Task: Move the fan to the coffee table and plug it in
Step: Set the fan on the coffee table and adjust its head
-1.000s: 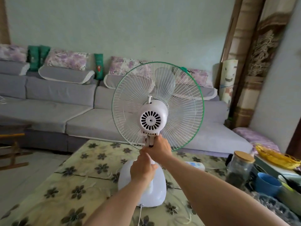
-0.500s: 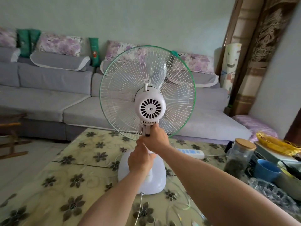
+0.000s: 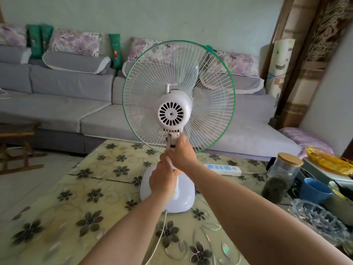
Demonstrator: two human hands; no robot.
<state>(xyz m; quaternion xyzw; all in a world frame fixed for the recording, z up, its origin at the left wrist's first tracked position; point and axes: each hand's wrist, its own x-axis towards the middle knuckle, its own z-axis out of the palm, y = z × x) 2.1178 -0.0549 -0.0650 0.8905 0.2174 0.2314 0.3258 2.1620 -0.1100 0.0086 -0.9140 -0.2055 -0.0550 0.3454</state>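
Observation:
A white fan (image 3: 172,111) with a green-rimmed wire cage stands upright, its rounded base on the coffee table (image 3: 76,207), which has a flower-patterned cover. I see its back, with the vented motor housing facing me. My right hand (image 3: 181,155) grips the neck just under the motor. My left hand (image 3: 162,178) grips the neck below it. The fan's white cord (image 3: 158,240) trails from the base toward me across the table. A white power strip (image 3: 222,169) lies on the table to the right of the base.
A grey sofa (image 3: 57,104) with floral cushions runs behind the table. At the table's right stand a glass jar with a wooden lid (image 3: 280,178), a blue cup (image 3: 315,191), a yellow basket (image 3: 328,159) and a glass dish (image 3: 321,220). A wooden stool (image 3: 17,148) is at the left.
The fan's base has settled a little nearer to me on the table while both hands keep their grip on the neck. The power strip has come into fuller view.

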